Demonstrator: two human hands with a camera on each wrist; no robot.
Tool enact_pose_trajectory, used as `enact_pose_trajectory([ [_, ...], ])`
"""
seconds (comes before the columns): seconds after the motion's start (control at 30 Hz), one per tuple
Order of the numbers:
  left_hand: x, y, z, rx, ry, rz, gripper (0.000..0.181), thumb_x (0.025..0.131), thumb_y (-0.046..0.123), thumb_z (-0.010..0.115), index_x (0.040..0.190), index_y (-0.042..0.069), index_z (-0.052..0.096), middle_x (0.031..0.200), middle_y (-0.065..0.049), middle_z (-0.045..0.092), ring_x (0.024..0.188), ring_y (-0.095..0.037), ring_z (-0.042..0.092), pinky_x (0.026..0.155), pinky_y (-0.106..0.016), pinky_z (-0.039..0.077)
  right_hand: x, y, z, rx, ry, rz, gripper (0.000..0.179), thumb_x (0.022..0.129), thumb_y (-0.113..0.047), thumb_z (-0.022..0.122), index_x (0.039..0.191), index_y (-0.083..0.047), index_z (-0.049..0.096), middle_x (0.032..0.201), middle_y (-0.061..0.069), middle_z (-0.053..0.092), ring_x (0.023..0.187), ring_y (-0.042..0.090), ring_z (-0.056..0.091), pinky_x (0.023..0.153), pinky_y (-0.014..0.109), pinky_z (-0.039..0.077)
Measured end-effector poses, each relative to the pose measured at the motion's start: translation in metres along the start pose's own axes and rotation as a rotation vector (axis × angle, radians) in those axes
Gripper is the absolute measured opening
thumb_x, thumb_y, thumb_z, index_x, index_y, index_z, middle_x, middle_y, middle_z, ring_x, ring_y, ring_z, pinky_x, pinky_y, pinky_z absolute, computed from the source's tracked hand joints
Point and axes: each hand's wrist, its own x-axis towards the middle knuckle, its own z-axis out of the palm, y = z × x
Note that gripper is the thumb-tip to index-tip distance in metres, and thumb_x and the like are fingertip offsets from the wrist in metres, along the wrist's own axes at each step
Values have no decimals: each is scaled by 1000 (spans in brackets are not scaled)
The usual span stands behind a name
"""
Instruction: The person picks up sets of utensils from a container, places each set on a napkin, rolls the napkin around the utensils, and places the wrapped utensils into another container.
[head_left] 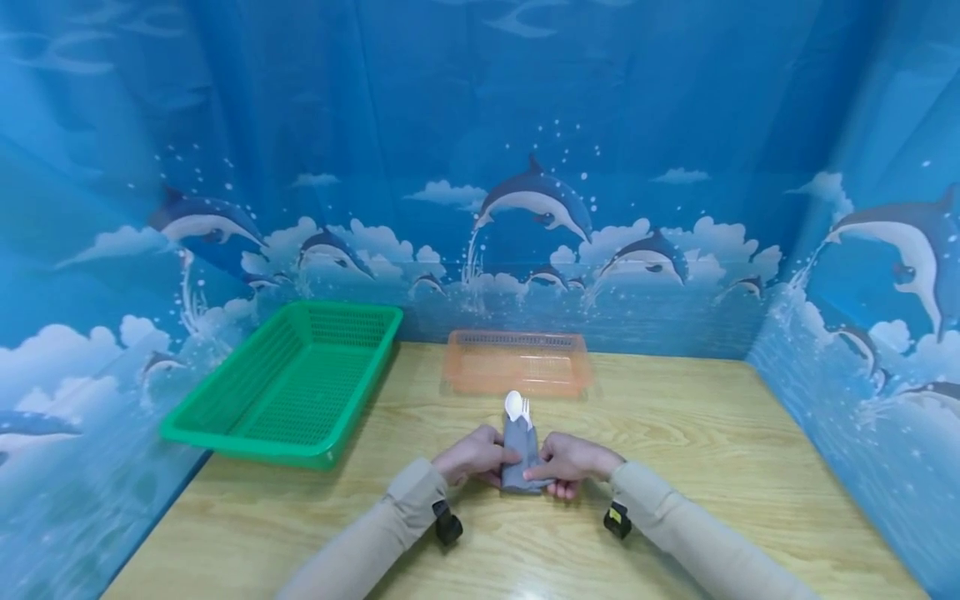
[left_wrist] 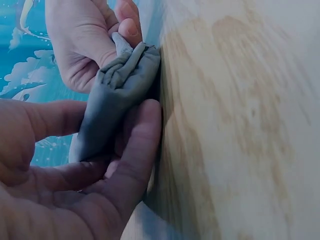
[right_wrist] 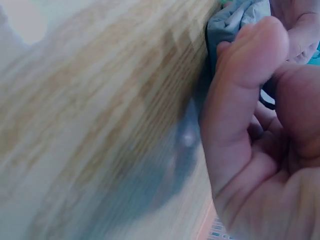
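Note:
A grey cloth [head_left: 517, 446] is folded into a narrow bundle at the middle of the table. From its far end stick out the heads of a white spoon [head_left: 513, 405] and a white fork [head_left: 527, 410], side by side; their handles are hidden in the cloth. My left hand [head_left: 477, 455] grips the bundle's left side, thumb on top and fingers underneath. On the right, my right hand [head_left: 573, 459] pinches the near right edge of the cloth. In the left wrist view the bundle's near end [left_wrist: 125, 70] shows bunched folds, close over the tabletop.
A pinkish-orange plastic basket [head_left: 517, 387] stands just beyond the bundle, near the back edge. To the left is a large green basket [head_left: 345, 417] with perforated sides. The wooden table [head_left: 675, 417] is enclosed by blue dolphin-print curtains [head_left: 420, 100].

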Motion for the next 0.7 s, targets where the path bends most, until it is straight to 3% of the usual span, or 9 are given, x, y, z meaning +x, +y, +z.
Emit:
enact_pose_trajectory([
  [0.17,-1,0,4,16,-7,14,16,88,9,65,94,-6,69,74,-8,69,61,-12,63,59,-27,57,-2,-1,0,7,-3,-7,28,91,-25,70,73,-4,63,54,2,60,42,7,54,40,18,47],
  [0.43,2,-3,1,-82,-52,67,22,86,7,62,102,-8,64,87,-9,70,72,-13,64,60,-24,53,-6,-3,-1,4,58,-55,26,91,-22,70,73,-5,61,53,1,59,41,7,52,40,22,48],
  [0.53,5,-5,0,-132,-77,68,31,87,6,59,113,-11,59,98,-14,70,82,-16,66,67,-26,55,-7,-3,-3,-17,74,-92,26,91,-21,70,72,-5,62,53,1,59,41,7,52,41,25,50],
  [0.7,7,-5,0,-313,-141,49,46,89,5,53,131,-13,47,117,-21,65,106,-29,67,89,-37,56,-11,-8,-6,-8,79,-118,26,92,-21,69,73,-4,63,54,2,59,42,8,52,42,27,51],
])
